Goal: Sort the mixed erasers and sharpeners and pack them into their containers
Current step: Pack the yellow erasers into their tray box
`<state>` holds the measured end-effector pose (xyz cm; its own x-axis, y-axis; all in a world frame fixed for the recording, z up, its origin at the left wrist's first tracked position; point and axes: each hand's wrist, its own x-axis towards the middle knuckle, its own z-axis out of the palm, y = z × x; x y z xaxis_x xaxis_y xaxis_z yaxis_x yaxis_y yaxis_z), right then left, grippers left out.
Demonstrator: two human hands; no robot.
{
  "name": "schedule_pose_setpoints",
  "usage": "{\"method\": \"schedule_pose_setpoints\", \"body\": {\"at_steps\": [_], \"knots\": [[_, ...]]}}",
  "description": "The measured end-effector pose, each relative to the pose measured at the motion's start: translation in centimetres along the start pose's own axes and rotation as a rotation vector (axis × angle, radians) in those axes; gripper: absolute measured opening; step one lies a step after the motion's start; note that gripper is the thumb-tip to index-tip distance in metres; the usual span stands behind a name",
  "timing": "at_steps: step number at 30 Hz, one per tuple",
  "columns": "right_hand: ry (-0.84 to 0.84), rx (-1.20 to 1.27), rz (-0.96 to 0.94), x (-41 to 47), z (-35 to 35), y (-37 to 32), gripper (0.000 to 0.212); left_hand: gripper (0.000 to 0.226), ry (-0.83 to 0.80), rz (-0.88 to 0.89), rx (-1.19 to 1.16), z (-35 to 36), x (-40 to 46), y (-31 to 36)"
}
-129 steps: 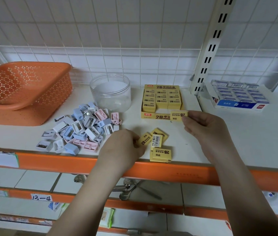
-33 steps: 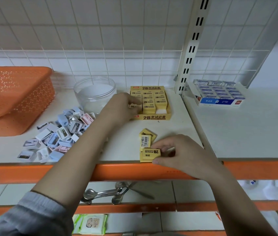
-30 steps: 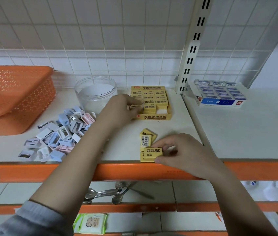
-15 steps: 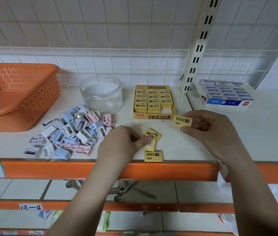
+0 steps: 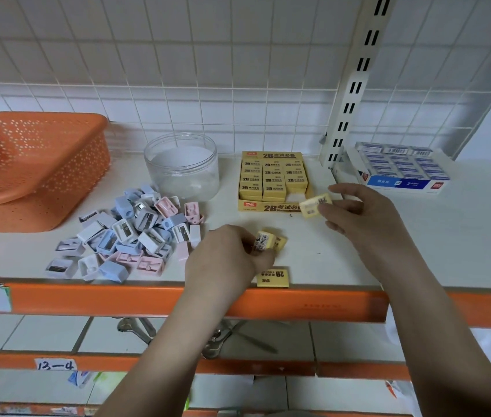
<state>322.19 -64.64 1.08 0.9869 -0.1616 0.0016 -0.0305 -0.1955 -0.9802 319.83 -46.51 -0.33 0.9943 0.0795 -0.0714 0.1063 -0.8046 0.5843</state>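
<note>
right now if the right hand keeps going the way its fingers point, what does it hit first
The right hand, holding a yellow eraser, points left and slightly back toward the yellow eraser box. It would likely meet the box's front right corner first, though depth from one view is uncertain.

Jar [image 5: 181, 167] – clear glossy plastic; basket [image 5: 36, 164] – perforated orange plastic, matt.

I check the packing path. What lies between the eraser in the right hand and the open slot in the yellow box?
Head view: only the box's low front wall lies between the eraser pinched by the right hand and the open slot.
</note>
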Motion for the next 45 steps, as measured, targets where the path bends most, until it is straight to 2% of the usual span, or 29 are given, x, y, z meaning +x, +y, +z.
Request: {"method": "schedule_pose_setpoints", "body": {"at_steps": [3,6,10,16,20,23,32,35,41,45], "knots": [[-0.066,0.124,0.045,1.0,0.2,-1.4,0.012,0.029,0.065,0.025,-0.051,-0.4,0.2,-0.4],[-0.122,0.091,0.039,2.4,0.0,-2.8,0.012,0.024,0.118,0.065,-0.104,-1.1,0.4,-0.4],[-0.201,0.022,0.127,4.7,0.3,-3.9,0.012,0.018,0.140,0.099,-0.179,-1.4,0.6,-0.6],[-0.214,-0.486,-0.026,8.5,0.0,-3.3,0.024,0.012,0.166,0.109,-0.198,-1.7,0.6,-0.7],[-0.238,-0.673,-0.085,9.9,0.4,-2.8,0.007,0.015,0.169,0.115,-0.211,-1.9,0.6,-0.6],[-0.279,-0.791,-0.109,10.7,1.2,-2.2,0.009,0.014,0.172,0.115,-0.203,-1.8,0.7,-0.6],[-0.307,-0.992,-0.230,10.2,2.4,-1.5,0.018,0.013,0.189,0.106,-0.198,-1.9,1.0,-1.0],[-0.271,-1.152,-0.302,9.7,2.3,-1.3,0.022,0.013,0.192,0.107,-0.205,-1.8,1.1,-1.0],[-0.203,-1.322,-0.361,9.8,2.8,-0.5,0.013,0.012,0.184,0.110,-0.208,-1.7,1.3,-1.0],[-0.234,-1.280,-0.380,9.9,2.6,-0.6,0.009,0.014,0.195,0.116,-0.217,-1.8,1.5,-1.2]]}}
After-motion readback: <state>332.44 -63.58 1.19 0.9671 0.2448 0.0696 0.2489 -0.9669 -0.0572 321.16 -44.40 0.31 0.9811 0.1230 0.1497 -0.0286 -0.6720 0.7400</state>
